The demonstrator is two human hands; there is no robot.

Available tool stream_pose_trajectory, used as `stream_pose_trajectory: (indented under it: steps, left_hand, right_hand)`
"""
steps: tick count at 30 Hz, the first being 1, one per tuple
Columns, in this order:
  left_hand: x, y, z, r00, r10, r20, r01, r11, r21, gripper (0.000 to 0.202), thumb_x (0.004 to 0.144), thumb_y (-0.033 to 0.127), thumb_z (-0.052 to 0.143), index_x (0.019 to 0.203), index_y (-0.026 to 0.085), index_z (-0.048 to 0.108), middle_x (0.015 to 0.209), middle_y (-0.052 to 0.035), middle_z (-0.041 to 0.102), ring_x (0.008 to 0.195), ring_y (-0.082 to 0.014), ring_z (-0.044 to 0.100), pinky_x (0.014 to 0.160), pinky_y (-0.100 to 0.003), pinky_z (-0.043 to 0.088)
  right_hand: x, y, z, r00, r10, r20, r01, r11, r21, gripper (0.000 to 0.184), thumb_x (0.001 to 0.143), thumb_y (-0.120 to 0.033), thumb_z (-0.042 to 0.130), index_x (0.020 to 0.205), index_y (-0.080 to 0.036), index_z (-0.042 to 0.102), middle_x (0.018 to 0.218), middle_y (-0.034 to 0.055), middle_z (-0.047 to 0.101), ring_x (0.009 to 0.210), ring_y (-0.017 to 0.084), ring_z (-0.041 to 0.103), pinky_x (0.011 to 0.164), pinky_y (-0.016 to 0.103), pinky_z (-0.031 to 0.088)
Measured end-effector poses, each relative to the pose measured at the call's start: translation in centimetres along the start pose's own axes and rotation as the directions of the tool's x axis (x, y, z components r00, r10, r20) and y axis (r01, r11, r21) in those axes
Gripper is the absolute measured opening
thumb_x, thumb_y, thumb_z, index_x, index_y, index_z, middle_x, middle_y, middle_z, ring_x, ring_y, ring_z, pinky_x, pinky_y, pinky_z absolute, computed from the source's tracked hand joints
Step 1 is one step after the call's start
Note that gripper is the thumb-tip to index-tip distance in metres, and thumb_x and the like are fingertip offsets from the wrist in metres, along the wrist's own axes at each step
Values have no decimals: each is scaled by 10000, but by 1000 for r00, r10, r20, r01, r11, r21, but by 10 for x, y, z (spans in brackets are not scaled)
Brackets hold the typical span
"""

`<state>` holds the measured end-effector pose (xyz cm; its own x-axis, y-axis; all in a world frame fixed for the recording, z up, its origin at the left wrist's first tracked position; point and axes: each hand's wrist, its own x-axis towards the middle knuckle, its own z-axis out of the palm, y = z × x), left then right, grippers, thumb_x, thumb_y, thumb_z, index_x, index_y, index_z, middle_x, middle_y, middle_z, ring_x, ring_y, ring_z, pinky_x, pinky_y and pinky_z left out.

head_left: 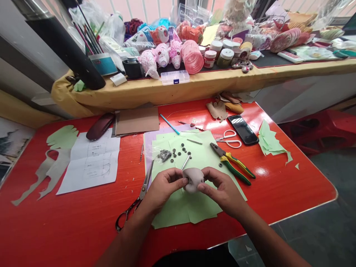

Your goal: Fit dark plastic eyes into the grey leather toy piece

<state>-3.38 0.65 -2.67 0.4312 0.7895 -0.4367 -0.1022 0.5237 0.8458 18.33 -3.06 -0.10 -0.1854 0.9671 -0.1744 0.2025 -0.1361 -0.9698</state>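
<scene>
Both hands hold a grey, curled piece of soft, leather-like material (194, 178) above green paper sheets (172, 215). My left hand (167, 185) pinches its left edge between thumb and fingers. On the right edge, my right hand (221, 187) grips it the same way, beside a small dark round spot on the piece. Just behind it lies a metal rod (186, 162), its near end hidden. Several black snap buttons (179, 153) are scattered on the paper, near a clear plastic bag (164, 155) of more small dark parts.
Dark scissors (143, 193) lie left of the paper; green-yellow pliers (232, 163), white-handled scissors (229, 139) and a phone (243, 129) lie right. A drawn sheet (90, 163), mouse (100, 127) and grey scraps (55, 170) are left. A crowded shelf (125, 92) stands behind.
</scene>
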Motion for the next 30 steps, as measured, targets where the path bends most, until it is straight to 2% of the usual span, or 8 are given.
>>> stream_pose_trajectory:
  steps: [4, 9, 16, 18, 20, 24, 27, 30]
  left_hand:
    - [1, 0, 0, 1000, 6, -3, -6, 1000, 13, 328, 749, 418, 892, 885, 161, 741, 809, -13, 679, 784, -159, 604, 759, -274, 489]
    - [0, -3, -2, 985, 122, -124, -101, 982, 161, 282, 792, 408, 843, 834, 177, 686, 773, 7, 637, 763, -152, 575, 717, -263, 460]
    - [-7, -5, 8, 904, 345, -253, -223, 885, 410, 153, 879, 317, 738, 837, 202, 647, 792, 8, 659, 767, -156, 621, 720, -266, 505]
    - [-10, -7, 12, 841, 444, -309, -269, 839, 472, 110, 885, 266, 710, 843, 210, 626, 781, 17, 647, 739, -149, 626, 687, -255, 515]
    - [-12, -9, 16, 751, 577, -321, -324, 746, 582, 80, 870, 184, 686, 851, 216, 615, 775, 28, 638, 722, -138, 629, 664, -238, 516]
    - [-15, -13, 20, 550, 826, -126, -459, 425, 780, 179, 834, 72, 659, 909, 225, 603, 751, 52, 622, 665, -112, 627, 630, -213, 511]
    - [-15, -14, 18, 419, 908, -3, -540, 251, 803, 228, 851, 39, 656, 970, 222, 587, 778, 40, 638, 676, -116, 648, 634, -217, 533]
    - [-14, -12, 11, 349, 931, 106, -583, 127, 802, 266, 872, 9, 663, 1035, 208, 594, 837, -5, 684, 744, -143, 689, 675, -245, 576]
  right_hand:
    - [0, 0, 0, 1000, -9, 20, 9, 1000, 17, 286, 934, -500, 716, 955, -215, 704, 887, 33, 684, 847, 213, 609, 788, 307, 484]
    - [-3, 1, 2, 1000, -15, -4, 15, 1000, -27, 219, 914, -427, 743, 892, -219, 679, 815, 8, 638, 773, 188, 585, 709, 284, 475]
    - [-7, 0, 15, 964, -208, -168, 159, 951, -264, 229, 890, -282, 734, 754, -223, 559, 685, -34, 549, 627, 140, 515, 590, 256, 414]
    - [-9, 4, 21, 939, -240, -247, 161, 940, -300, 249, 865, -215, 710, 727, -233, 503, 632, -58, 499, 561, 122, 477, 541, 244, 390]
    - [-10, 8, 29, 913, -223, -342, 123, 949, -289, 251, 838, -171, 681, 723, -241, 469, 607, -74, 472, 520, 110, 457, 507, 233, 375]
    - [-8, 15, 37, 867, -145, -477, 63, 981, -185, 252, 845, -193, 664, 726, -246, 448, 629, -75, 444, 530, 108, 438, 500, 227, 378]
    - [-5, 15, 36, 885, -110, -452, 64, 991, -116, 247, 875, -224, 664, 740, -244, 458, 662, -67, 433, 565, 115, 430, 519, 230, 391]
    - [-5, 16, 29, 947, -97, -306, 83, 995, -57, 180, 916, -279, 681, 834, -239, 526, 744, -40, 511, 656, 142, 519, 600, 253, 464]
